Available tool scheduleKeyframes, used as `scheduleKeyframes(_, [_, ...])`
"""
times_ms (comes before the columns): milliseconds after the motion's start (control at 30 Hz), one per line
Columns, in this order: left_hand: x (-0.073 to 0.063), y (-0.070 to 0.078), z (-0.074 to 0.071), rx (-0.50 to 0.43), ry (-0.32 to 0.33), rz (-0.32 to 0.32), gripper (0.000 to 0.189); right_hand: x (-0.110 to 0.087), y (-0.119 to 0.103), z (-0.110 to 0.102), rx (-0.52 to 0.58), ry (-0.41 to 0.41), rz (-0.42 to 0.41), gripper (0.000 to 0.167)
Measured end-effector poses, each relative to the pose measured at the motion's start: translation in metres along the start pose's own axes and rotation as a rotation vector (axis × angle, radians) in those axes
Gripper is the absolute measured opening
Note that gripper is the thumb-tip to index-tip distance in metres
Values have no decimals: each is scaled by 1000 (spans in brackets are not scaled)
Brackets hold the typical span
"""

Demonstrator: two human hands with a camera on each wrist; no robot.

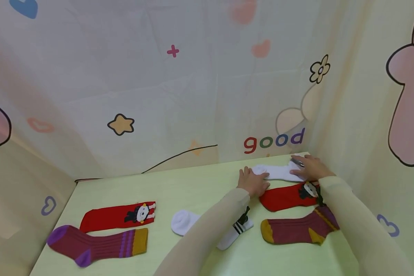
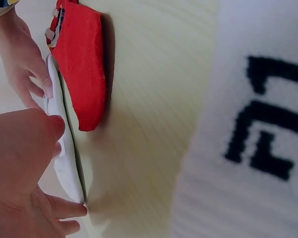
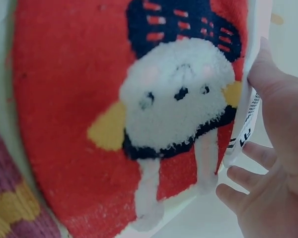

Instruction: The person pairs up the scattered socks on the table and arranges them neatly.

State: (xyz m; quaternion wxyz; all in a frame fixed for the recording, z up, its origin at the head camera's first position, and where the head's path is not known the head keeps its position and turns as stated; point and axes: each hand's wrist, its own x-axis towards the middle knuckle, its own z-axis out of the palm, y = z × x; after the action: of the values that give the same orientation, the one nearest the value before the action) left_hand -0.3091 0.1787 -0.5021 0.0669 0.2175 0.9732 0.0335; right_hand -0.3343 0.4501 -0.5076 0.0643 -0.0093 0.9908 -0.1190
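A white sock (image 1: 277, 172) lies flat at the back right of the table. My left hand (image 1: 252, 182) rests at its toe end, thumb and fingers spread over the edge. At the dark-marked cuff end, my right hand (image 1: 313, 168) touches the fabric with extended fingers; in the right wrist view that hand (image 3: 283, 129) spreads along the cuff. Just in front lies a red sock (image 1: 283, 197) with a white animal face, partly under the right wrist. A second white sock (image 1: 183, 222), with black stripes, lies beneath my left forearm, which hides its middle.
A maroon sock (image 1: 289, 232) with mustard toe and heel lies at the front right. On the left are another red sock (image 1: 105, 218) and a maroon sock (image 1: 105, 244) with purple toe and heel. Printed curtains (image 1: 179, 96) stand behind and beside the table.
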Motion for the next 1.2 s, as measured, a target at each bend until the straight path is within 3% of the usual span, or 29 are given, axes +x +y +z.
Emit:
scheduleKeyframes(200, [-4,-2,-1,-30,-29,-9,49,1,1,3,25,8,-24,83])
scheduleKeyframes(400, [1,-5,3,-44,-36,-13,51,0,-3,0,40,5,-13,84])
scheduleKeyframes(833, [-3,-7,-3,-28,-22,-4,51,-3,-7,-3,-8,28,-38,80])
scheduleKeyframes(1200, [-4,-8,-3,-54,18,35,52,-5,-8,-2,50,60,-15,84])
